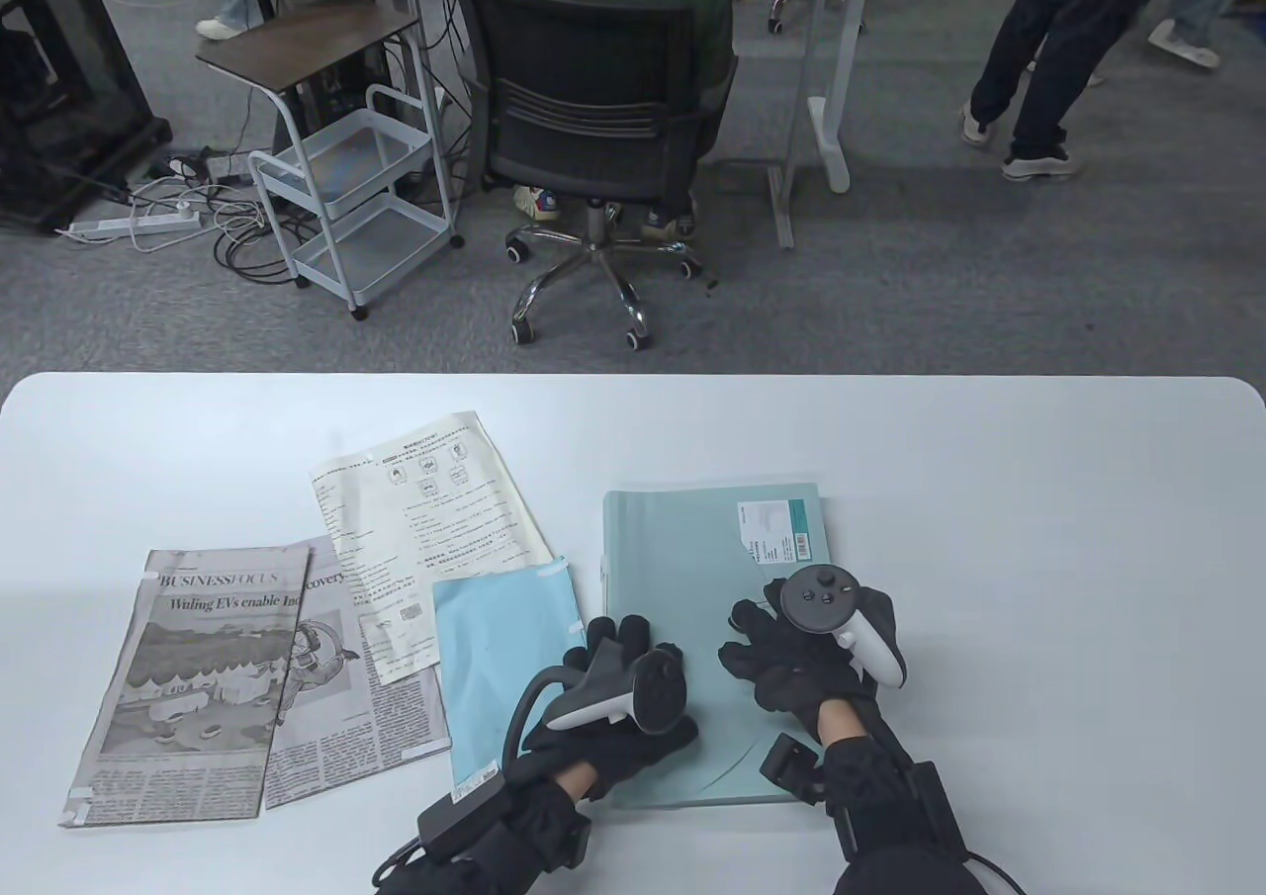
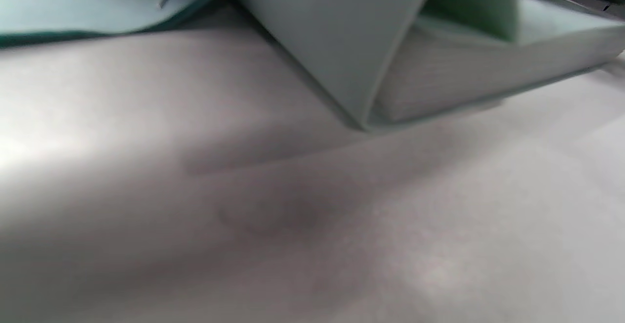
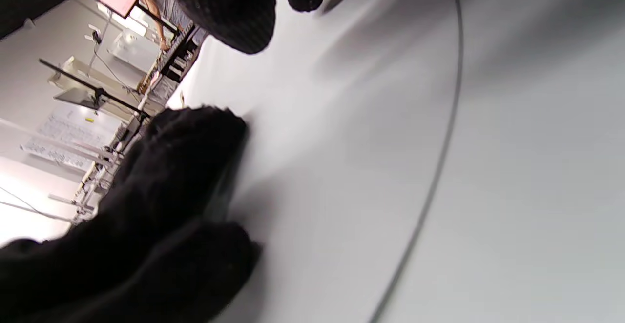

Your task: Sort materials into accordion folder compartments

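A teal accordion folder (image 1: 692,559) lies flat and closed on the white table (image 1: 1039,539). My left hand (image 1: 623,640) rests with spread fingers on the folder's left edge near the front. My right hand (image 1: 749,638) lies flat on the folder's front flap; its gloved fingers (image 3: 185,176) press on the cover beside the flap's curved edge (image 3: 439,157). The left wrist view shows the folder's corner (image 2: 342,59) and its pleated side (image 2: 464,84) close up. To the left lie a light blue sheet (image 1: 495,658), a printed worksheet (image 1: 425,529) and two newspaper pages (image 1: 198,677). Neither hand holds a sheet.
The papers overlap one another at the table's left front. A white label (image 1: 777,531) sits on the folder's far right corner. Beyond the table's far edge stand an office chair (image 1: 593,134) with a seated person and a white trolley (image 1: 346,193).
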### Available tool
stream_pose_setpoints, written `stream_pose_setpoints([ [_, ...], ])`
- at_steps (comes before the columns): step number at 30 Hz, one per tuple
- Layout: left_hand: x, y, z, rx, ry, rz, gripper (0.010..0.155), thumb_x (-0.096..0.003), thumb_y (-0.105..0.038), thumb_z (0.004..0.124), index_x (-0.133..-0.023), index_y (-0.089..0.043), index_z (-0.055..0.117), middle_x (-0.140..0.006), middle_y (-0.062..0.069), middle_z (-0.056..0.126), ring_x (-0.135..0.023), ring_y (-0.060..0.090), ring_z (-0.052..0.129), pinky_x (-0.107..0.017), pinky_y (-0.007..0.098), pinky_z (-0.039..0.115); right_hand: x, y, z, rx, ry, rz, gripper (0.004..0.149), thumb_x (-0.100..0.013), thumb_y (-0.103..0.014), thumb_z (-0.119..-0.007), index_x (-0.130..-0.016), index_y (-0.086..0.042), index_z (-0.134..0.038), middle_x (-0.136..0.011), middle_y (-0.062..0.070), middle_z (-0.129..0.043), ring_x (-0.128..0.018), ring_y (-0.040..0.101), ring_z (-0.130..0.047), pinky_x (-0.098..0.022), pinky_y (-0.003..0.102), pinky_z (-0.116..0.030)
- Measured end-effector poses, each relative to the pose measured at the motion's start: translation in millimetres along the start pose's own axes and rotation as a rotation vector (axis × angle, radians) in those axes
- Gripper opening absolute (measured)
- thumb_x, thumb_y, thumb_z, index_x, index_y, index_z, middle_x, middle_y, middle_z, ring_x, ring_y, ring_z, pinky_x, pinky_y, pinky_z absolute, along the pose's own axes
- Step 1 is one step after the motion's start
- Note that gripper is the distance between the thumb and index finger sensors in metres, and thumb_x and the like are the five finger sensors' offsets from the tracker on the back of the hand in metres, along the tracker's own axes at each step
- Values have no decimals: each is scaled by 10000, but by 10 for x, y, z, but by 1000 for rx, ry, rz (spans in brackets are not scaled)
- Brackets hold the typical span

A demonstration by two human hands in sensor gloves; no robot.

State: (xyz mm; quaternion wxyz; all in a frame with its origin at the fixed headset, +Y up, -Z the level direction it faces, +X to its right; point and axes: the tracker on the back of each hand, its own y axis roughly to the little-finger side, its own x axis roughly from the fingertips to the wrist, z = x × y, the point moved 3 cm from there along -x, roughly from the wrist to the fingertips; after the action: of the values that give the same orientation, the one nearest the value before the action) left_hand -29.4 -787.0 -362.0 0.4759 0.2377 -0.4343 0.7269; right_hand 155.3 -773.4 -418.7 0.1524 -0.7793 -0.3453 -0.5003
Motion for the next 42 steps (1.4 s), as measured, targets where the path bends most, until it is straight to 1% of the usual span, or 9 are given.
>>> stream_pose_setpoints([
  [6,2,15,4,16,-10,4,762,-691,-551,427,-1191,-152,12,-1162,242,-165,-983,590,-136,-714,714,140,147,118,318,-214,264,-28,354,-650,-197,-623,-992,-112,-589,-1143,284,-228,-962,592,-342,-659,681,-330],
  [10,1,25,12,21,-17,6,762,-690,-553,426,-1191,-153,13,-1161,244,-164,-986,590,-131,-714,716,143,252,111,494,-248,329,9,360,-646,-169,-613,-982,-44,-577,-1130,287,-316,-954,591,-394,-654,690,-367],
  [17,4,41,19,31,-21,10,762,-691,-553,424,-1191,-154,9,-1161,240,-165,-987,588,-129,-712,717,143,555,3,848,-151,573,-55,406,-648,-152,-587,-1018,3,-524,-1126,319,-289,-948,613,-383,-645,704,-367],
  [23,7,51,18,40,-18,14,762,-692,-553,425,-1191,-156,9,-1161,239,-165,-987,588,-129,-713,718,144,828,-298,1013,-117,736,128,496,-654,-163,-582,-1100,3,-444,-1152,309,-229,-982,583,-362,-679,682,-351],
  [25,9,56,15,45,-17,17,764,-692,-553,426,-1191,-152,8,-1161,240,-163,-988,589,-126,-712,718,146,870,-460,981,-83,704,227,465,-654,-174,-581,-1097,-48,-512,-1163,285,-364,-990,530,-501,-704,648,-438],
  [27,30,68,-13,66,-29,24,764,-694,-551,436,-1197,-151,24,-1168,243,-151,-995,591,-111,-713,718,154,798,-623,837,-31,501,279,415,-651,-205,-591,-1040,-78,-657,-1064,281,-666,-868,473,-774,-644,621,-625],
  [31,90,85,-80,133,-23,40,751,-706,-533,440,-1206,-141,41,-1178,252,-124,-1014,570,-89,-709,723,162,566,-618,489,144,141,64,451,-668,-231,-559,-1078,-48,-603,-1088,319,-634,-899,526,-731,-654,651,-586],
  [35,164,114,-174,192,-51,52,749,-714,-517,442,-1203,-118,38,-1189,274,-91,-1026,575,-65,-710,729,175,408,-435,399,289,224,-109,468,-669,-188,-505,-1100,-5,-516,-1110,354,-547,-921,555,-674,-659,662,-561],
  [42,293,157,-352,330,-124,104,722,-725,-481,453,-1222,-80,115,-1248,315,95,-1091,604,112,-727,721,251,313,-216,349,196,203,-168,513,-676,-172,-434,-1125,34,-297,-1121,401,-429,-911,606,-660,-631,676,-597],
])
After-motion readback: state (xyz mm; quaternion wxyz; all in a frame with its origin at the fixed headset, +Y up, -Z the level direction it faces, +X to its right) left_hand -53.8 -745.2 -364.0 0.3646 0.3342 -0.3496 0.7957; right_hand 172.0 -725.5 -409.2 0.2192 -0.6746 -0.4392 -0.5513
